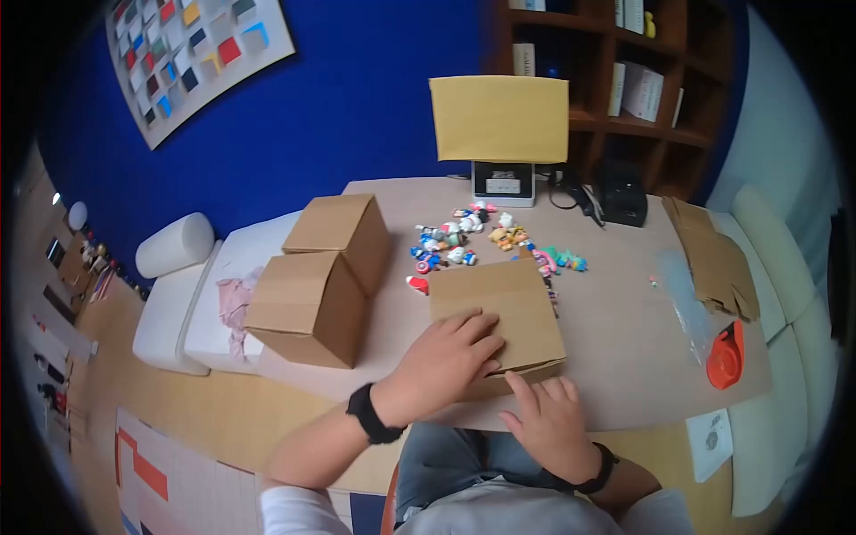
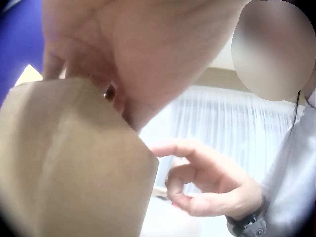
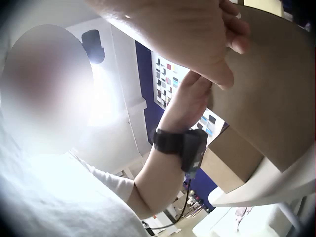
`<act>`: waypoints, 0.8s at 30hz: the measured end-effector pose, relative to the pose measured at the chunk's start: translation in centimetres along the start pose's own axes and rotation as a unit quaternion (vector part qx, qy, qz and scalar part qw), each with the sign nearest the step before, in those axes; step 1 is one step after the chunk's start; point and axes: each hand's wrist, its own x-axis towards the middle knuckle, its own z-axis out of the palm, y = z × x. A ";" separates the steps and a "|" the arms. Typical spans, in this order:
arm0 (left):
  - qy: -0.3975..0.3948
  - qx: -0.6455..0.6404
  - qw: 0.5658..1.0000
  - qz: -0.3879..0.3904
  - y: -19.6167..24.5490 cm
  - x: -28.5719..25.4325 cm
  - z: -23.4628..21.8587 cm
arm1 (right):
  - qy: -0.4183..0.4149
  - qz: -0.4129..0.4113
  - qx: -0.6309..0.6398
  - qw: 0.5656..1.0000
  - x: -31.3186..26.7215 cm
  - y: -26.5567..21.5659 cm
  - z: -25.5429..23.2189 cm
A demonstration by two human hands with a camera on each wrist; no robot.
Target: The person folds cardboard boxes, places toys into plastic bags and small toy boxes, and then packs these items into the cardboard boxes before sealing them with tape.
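Note:
A closed cardboard box [image 1: 499, 299] stands at the table's near edge, in front of the person. Across its top lies the left hand [image 1: 441, 357], with fingers spread and resting on the lid. The right hand [image 1: 555, 428] is at the near right edge of the lid, its index finger extended to the flap edge and its other fingers loosely bent. In the left wrist view the box's side [image 2: 69, 163] fills the lower left, and the right hand [image 2: 212, 182] reaches its corner. Small toy figures [image 1: 450, 236] lie behind the box, some partly hidden by it.
Two more closed cardboard boxes [image 1: 308, 294] stand on the left of the table. On the right lie an orange-red tape dispenser [image 1: 726, 358], clear plastic [image 1: 682, 303] and flattened cardboard [image 1: 709, 254]. A device with a yellow panel [image 1: 499, 120] stands at the back.

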 end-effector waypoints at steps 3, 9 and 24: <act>-0.070 0.076 0.994 0.044 0.7 1.4 -0.3 | 0.045 0.001 0.038 0.998 0.1 -0.6 -0.5; -0.138 0.161 0.974 0.086 0.6 2.9 -0.7 | 0.055 0.012 0.074 0.996 0.5 0.2 0.7; -0.139 0.241 0.956 0.098 2.6 3.9 0.5 | 0.114 0.007 0.077 0.990 0.1 0.5 1.8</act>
